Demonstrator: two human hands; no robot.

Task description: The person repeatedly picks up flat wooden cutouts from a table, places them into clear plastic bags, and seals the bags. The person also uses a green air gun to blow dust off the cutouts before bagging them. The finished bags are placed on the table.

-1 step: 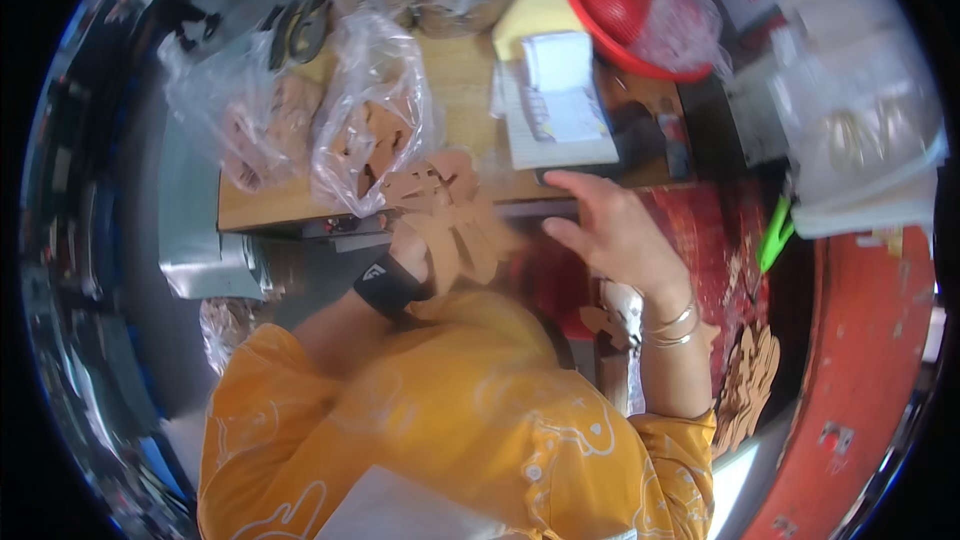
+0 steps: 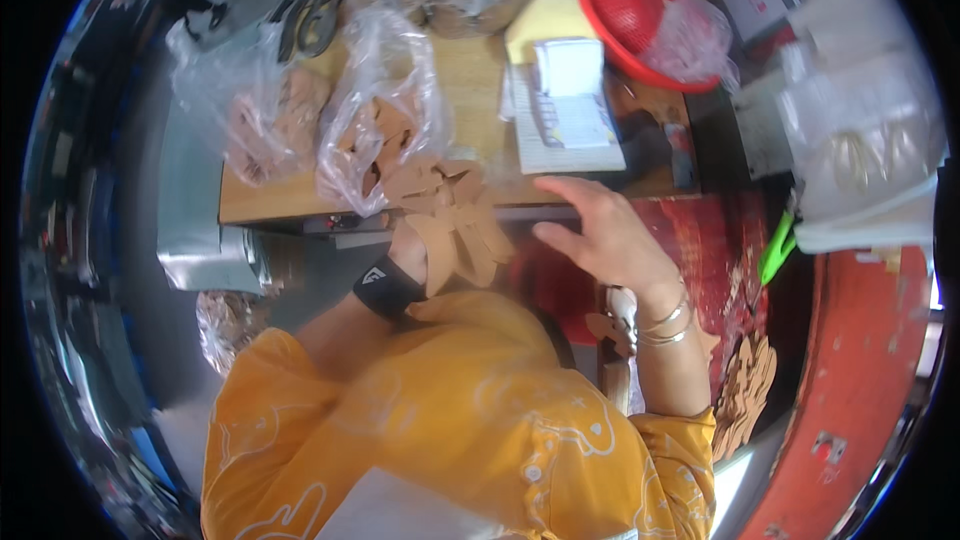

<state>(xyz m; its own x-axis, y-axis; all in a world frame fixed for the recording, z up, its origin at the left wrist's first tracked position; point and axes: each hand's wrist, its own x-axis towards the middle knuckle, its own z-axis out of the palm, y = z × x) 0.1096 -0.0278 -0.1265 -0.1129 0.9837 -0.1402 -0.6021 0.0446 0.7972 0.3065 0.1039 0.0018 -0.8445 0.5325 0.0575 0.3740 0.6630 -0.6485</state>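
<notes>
My left hand (image 2: 411, 248), with a black band at its wrist, is closed on a bunch of tan leather-like cut pieces (image 2: 478, 246). The pieces fan out over its fingers and hide most of them. Just beyond lies a clear plastic bag (image 2: 428, 80) with more tan pieces (image 2: 385, 130) inside. My right hand (image 2: 618, 245) hovers to the right of the bunch, apart from it, thumb and fingers spread and nothing held. Below its wrist, a tool with a shiny metal end (image 2: 622, 312) shows partly beside my forearm.
The wooden table (image 2: 470, 120) carries another bag of tan pieces (image 2: 270, 125), an open notebook (image 2: 575, 155) and a red basket (image 2: 620, 15). A worn red surface (image 2: 715, 240) lies right of my hand, with a green-handled tool (image 2: 777, 250) and stacked tan pieces (image 2: 745, 390) near it.
The view has shifted slightly, so the table things sit a little further right. My right hand has moved slightly left relative to them, still spread; the left keeps its bunch.
</notes>
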